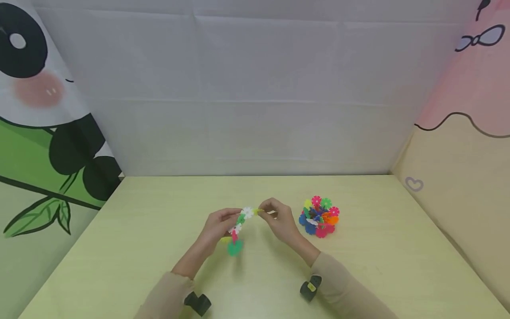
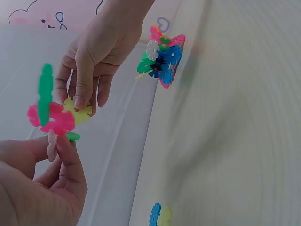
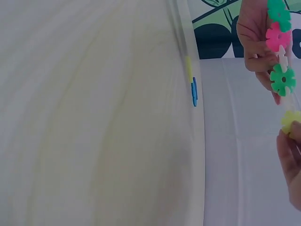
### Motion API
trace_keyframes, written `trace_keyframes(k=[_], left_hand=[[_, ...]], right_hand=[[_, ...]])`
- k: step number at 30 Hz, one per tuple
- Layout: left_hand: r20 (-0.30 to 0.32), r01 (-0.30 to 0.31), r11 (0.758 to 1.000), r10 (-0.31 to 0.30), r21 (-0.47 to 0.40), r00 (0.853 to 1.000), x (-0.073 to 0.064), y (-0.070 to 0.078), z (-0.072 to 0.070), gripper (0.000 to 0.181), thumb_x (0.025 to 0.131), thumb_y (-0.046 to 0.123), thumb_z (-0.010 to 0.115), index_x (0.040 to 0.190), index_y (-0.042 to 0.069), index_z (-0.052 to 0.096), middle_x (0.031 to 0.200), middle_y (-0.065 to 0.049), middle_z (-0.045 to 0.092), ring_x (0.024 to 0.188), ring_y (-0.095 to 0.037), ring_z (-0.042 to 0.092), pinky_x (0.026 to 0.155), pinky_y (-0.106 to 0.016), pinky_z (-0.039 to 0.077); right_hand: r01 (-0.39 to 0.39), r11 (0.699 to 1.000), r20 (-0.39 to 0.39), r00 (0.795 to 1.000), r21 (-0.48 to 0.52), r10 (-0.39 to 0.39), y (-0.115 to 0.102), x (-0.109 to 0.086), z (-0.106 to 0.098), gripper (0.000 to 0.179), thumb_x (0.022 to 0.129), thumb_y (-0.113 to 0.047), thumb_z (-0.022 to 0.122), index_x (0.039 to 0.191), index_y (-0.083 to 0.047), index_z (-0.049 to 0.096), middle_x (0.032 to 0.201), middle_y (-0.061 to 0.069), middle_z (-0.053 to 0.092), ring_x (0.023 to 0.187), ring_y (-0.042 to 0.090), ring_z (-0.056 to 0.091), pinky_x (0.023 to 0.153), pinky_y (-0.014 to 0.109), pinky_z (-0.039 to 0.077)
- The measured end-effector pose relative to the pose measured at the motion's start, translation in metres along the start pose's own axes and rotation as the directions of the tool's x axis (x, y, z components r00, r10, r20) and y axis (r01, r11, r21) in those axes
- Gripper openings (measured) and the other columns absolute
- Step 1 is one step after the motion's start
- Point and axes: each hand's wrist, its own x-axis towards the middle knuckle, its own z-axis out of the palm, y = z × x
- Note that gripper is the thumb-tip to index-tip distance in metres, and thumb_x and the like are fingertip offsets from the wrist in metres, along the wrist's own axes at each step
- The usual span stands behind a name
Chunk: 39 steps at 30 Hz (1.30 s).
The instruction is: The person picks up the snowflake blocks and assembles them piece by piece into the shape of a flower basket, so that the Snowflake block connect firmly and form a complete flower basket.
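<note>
A short curved chain of toothed plastic snowflake discs [image 1: 241, 219] hangs above the table between the two hands. In the right wrist view it runs from a green disc [image 3: 280, 16] through a pink one [image 3: 277, 37], white and green ones, to a yellow disc [image 3: 290, 121]. My left hand [image 1: 217, 227] pinches the chain at a white disc [image 2: 51, 146] beside the pink one. At the other end, my right hand [image 1: 280, 219] pinches the yellow disc between thumb and fingers.
A heap of mixed-colour snowflake discs [image 1: 320, 217] lies on the table [image 1: 382, 266] to the right of the right hand. A blue disc [image 2: 154, 214] and another yellow disc [image 2: 165, 215] rest on the tabletop on the left side. A pale wall [image 1: 255, 97] stands behind the table.
</note>
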Motion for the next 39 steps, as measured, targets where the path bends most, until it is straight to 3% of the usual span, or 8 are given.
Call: trace_keyframes(k=[7,13,23,27,31,35,37,39], left_hand=[[-0.061,-0.001,1.000,0.001,0.014,0.998,-0.001,0.002,0.008,0.024,0.083,0.016,0.065,0.102,0.002,0.067,0.092,-0.008,0.068,0.071,-0.012,0.060,0.064,-0.025,0.051],[-0.116,-0.002,1.000,0.001,-0.007,0.993,-0.008,0.002,0.007,0.018,0.082,0.009,0.065,0.095,-0.002,0.068,0.086,-0.010,0.068,0.068,-0.014,0.062,0.062,-0.023,0.051],[-0.151,-0.019,0.999,0.013,-0.038,0.988,-0.015,0.004,0.011,0.017,0.082,0.008,0.065,0.094,-0.004,0.068,0.088,-0.011,0.068,0.073,-0.015,0.063,0.068,-0.025,0.053],[-0.142,-0.006,1.000,0.002,-0.025,0.990,-0.009,0.003,0.007,0.021,0.083,0.013,0.065,0.097,-0.002,0.067,0.090,-0.009,0.068,0.074,-0.014,0.062,0.068,-0.027,0.053],[-0.144,0.048,0.999,-0.048,-0.001,0.988,-0.005,0.003,-0.009,0.025,0.084,0.016,0.063,0.102,0.000,0.066,0.092,-0.006,0.066,0.075,-0.013,0.061,0.070,-0.028,0.052],[-0.168,0.096,0.995,-0.092,0.018,0.981,-0.006,0.005,-0.029,0.030,0.085,0.020,0.063,0.108,0.001,0.064,0.097,-0.005,0.065,0.079,-0.012,0.060,0.071,-0.028,0.050],[-0.178,0.103,0.994,-0.096,0.031,0.979,-0.009,0.006,-0.039,0.032,0.086,0.022,0.062,0.110,0.001,0.063,0.100,-0.005,0.064,0.082,-0.012,0.060,0.073,-0.028,0.050],[-0.183,0.101,0.993,-0.089,0.056,0.979,-0.012,0.007,-0.047,0.035,0.086,0.023,0.062,0.112,0.000,0.062,0.102,-0.005,0.064,0.083,-0.011,0.061,0.073,-0.027,0.050]], right_hand=[[0.087,0.996,0.035,0.996,0.013,-0.088,-0.005,-0.003,0.000,0.007,0.080,0.002,0.064,0.083,-0.004,0.063,0.080,0.008,0.067,0.074,0.021,0.064,0.063,0.026,0.053],[0.174,0.985,0.054,0.983,-0.006,-0.174,-0.034,-0.005,-0.001,0.007,0.076,0.011,0.064,0.078,0.005,0.062,0.075,0.016,0.067,0.065,0.027,0.064,0.057,0.024,0.053],[0.210,0.978,0.076,0.975,0.000,-0.209,-0.048,-0.004,-0.002,0.008,0.074,0.015,0.063,0.077,0.007,0.062,0.074,0.018,0.066,0.064,0.029,0.064,0.057,0.025,0.053],[0.130,0.992,0.107,0.986,-0.005,-0.128,-0.049,0.004,-0.003,0.005,0.078,0.009,0.063,0.082,0.006,0.062,0.079,0.016,0.067,0.072,0.027,0.064,0.060,0.025,0.053],[-0.057,0.998,0.193,0.980,0.036,0.049,-0.045,0.012,0.003,0.013,0.082,0.001,0.062,0.095,0.005,0.060,0.091,0.016,0.065,0.082,0.027,0.063,0.067,0.024,0.053],[-0.251,0.964,0.279,0.936,0.092,0.217,-0.035,0.019,0.016,0.025,0.084,-0.003,0.061,0.107,0.006,0.057,0.096,0.019,0.063,0.085,0.032,0.062,0.073,0.036,0.054],[-0.309,0.948,0.327,0.906,0.073,0.270,-0.019,0.022,0.026,0.028,0.084,-0.006,0.063,0.108,0.006,0.057,0.095,0.017,0.063,0.082,0.028,0.063,0.071,0.038,0.054],[-0.321,0.947,0.378,0.879,0.015,0.292,0.001,0.025,0.037,0.029,0.082,-0.007,0.065,0.108,0.005,0.058,0.095,0.014,0.063,0.083,0.023,0.063,0.071,0.034,0.054]])
